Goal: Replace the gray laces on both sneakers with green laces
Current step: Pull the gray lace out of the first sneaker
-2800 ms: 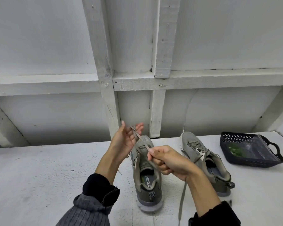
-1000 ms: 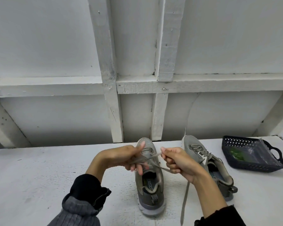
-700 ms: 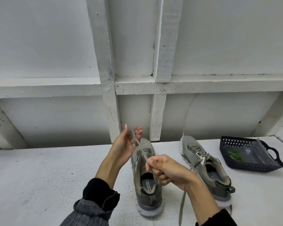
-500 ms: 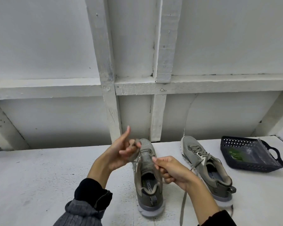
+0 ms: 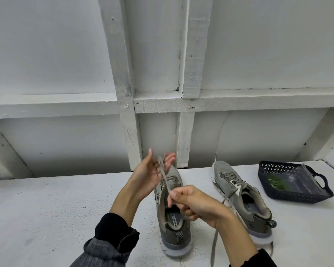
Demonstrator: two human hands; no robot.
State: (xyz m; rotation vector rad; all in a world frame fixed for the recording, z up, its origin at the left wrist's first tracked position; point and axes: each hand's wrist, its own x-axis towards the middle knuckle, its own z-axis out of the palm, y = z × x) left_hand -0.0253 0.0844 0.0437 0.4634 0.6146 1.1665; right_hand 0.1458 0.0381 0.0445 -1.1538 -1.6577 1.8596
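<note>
The left hand (image 5: 150, 173) is raised above the toe of the near gray sneaker (image 5: 171, 214), its fingers (image 5: 169, 162) loosely spread with the gray lace (image 5: 163, 174) draped over them; whether they pinch it is unclear. The right hand (image 5: 193, 205) pinches the same lace lower down, likely to keep it taut while it is drawn out. The second sneaker (image 5: 239, 197), right on the desk (image 5: 46, 209), remains laced. The green laces (image 5: 276, 183) wait in the dark basket (image 5: 297, 199) far right, within reach.
</note>
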